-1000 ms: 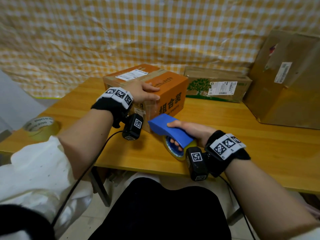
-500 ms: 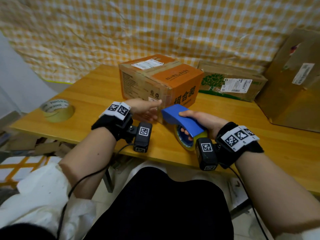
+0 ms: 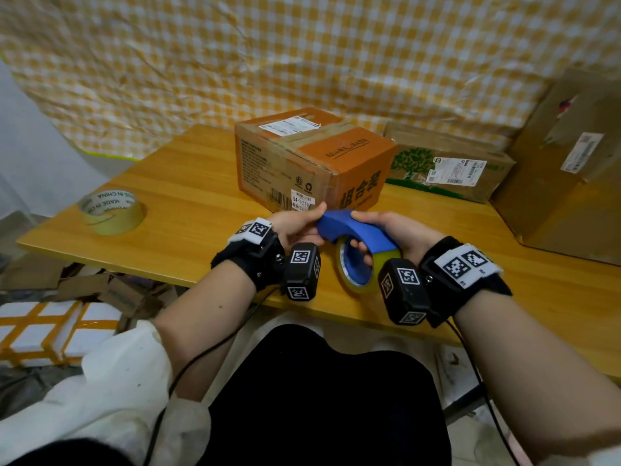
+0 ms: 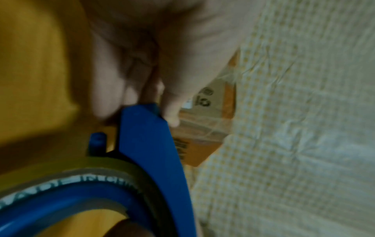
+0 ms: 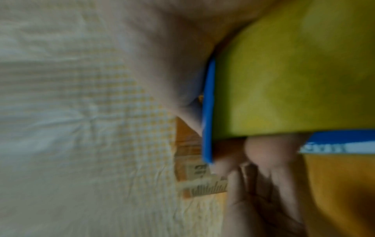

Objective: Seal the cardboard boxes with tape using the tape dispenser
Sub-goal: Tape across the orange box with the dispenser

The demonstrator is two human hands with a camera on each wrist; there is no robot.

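Note:
My right hand [image 3: 360, 232] grips a blue tape dispenser [image 3: 356, 227] with a yellowish tape roll [image 3: 353, 284] on it, thumb on top and fingers through the core. It hovers over the table's front edge, just in front of the orange-brown cardboard box [image 3: 312, 159]. My left hand [image 3: 314, 220] pinches the dispenser's front tip, thumb above. In the left wrist view the thumb [image 4: 170, 112] lies on the blue nose [image 4: 146, 144]. The right wrist view shows the roll [image 5: 294, 72] and my fingers [image 5: 267, 149] under it. Any loose tape end is hidden.
A spare tape roll [image 3: 112, 210] lies at the table's [image 3: 188, 196] left. A flat box with a green tree print [image 3: 447, 166] stands behind on the right, and a large brown box [image 3: 571, 163] at the far right. Checked cloth hangs behind; cardboard scraps lie on the floor.
My left hand left the top of the orange-brown box and came down to the dispenser's front tip. My right hand kept its grip on the dispenser throughout.

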